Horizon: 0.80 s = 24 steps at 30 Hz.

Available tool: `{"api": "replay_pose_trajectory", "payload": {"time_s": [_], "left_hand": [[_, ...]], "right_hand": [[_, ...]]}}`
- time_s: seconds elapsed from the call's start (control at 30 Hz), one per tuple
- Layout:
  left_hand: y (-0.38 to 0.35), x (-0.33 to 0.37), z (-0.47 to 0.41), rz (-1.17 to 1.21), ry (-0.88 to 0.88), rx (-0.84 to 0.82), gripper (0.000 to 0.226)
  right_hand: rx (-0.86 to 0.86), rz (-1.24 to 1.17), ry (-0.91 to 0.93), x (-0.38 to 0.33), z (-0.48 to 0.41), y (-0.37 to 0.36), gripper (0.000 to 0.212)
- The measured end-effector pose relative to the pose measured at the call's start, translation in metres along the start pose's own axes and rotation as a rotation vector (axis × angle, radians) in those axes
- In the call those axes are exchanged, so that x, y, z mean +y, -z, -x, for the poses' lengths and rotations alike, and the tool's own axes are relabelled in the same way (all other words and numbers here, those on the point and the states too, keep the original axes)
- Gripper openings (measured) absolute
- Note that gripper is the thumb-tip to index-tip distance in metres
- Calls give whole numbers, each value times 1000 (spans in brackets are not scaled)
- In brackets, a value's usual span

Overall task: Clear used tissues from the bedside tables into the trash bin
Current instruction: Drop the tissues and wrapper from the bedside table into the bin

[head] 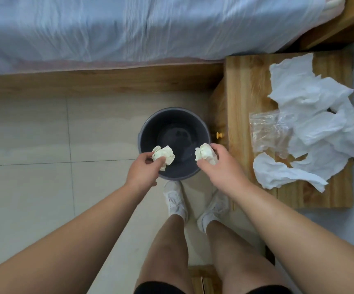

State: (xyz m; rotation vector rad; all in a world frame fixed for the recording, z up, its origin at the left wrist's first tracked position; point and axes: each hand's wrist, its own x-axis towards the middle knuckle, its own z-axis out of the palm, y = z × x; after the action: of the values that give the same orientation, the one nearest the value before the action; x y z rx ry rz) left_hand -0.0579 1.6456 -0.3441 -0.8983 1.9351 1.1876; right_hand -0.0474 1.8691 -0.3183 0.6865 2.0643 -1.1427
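The person is standing right over the trash bin [174,143], toes almost touching its near side, and holding both hands above its open mouth. The left hand [144,169] is pinching a crumpled tissue ball [163,155] between thumb and fingertips, over the near left part of the bin's rim. The right hand [220,164] is gripping a second crumpled tissue [205,153] the same way, over the bin's near right edge. Both wads are roughly round, so neither is showing a clear long axis or pointing anywhere; each is sticking out from the fingertips toward the bin's middle. Inside, the bin is looking dark, and I cannot make out anything lying at its bottom.

Just to the right of the bin, the wooden bedside table [246,81] is carrying a heap of loose white tissues [316,115], spread flat and rumpled, with a clear plastic wrapper [267,130] lying partly under them on the side nearer the bin. Beyond the bin, the bed [129,28] is running across with its pale sheet hanging over the wooden frame.
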Motion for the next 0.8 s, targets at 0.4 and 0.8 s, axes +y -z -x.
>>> {"api": "replay_pose_trajectory", "payload": {"time_s": [0.4, 0.8], "left_hand": [[-45, 29, 41, -46, -58, -85, 34], [-169, 133, 69, -598, -742, -50, 82]], "right_hand": [[75, -27, 11, 36, 37, 51, 54], [378, 416, 83, 114, 56, 132, 65]]}}
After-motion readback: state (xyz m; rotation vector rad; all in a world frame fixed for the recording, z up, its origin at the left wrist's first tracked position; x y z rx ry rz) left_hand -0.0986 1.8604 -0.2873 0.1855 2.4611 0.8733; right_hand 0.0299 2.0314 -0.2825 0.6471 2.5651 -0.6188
